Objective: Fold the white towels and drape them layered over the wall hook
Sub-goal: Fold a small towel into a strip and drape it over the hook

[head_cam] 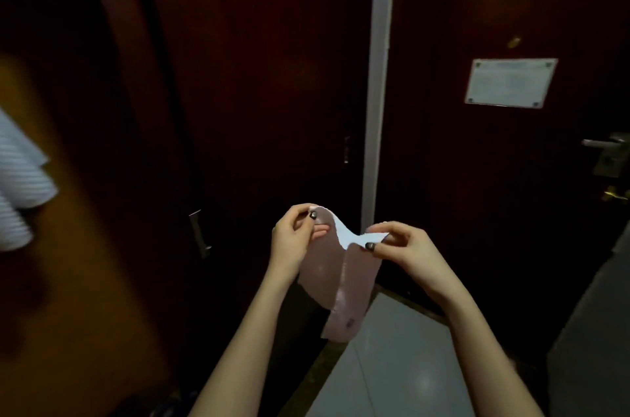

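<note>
A small pale towel (341, 283) hangs in front of me, held by its top edge. It looks pinkish in the dim light, with a bright white strip along the top. My left hand (296, 232) pinches its upper left corner and my right hand (399, 244) pinches the upper right corner. The top edge sags between both hands and the cloth folds lengthwise down its middle. At the far left edge hang white striped towels (20, 184), blurred. The hook itself is not visible.
Dark wooden doors (259, 75) fill the view ahead, split by a white frame strip (378, 82). The right door carries a white sign plate (510, 82) and a metal lever handle (605, 144). Pale floor tiles (392, 365) lie below. An orange-brown panel (75, 280) stands at left.
</note>
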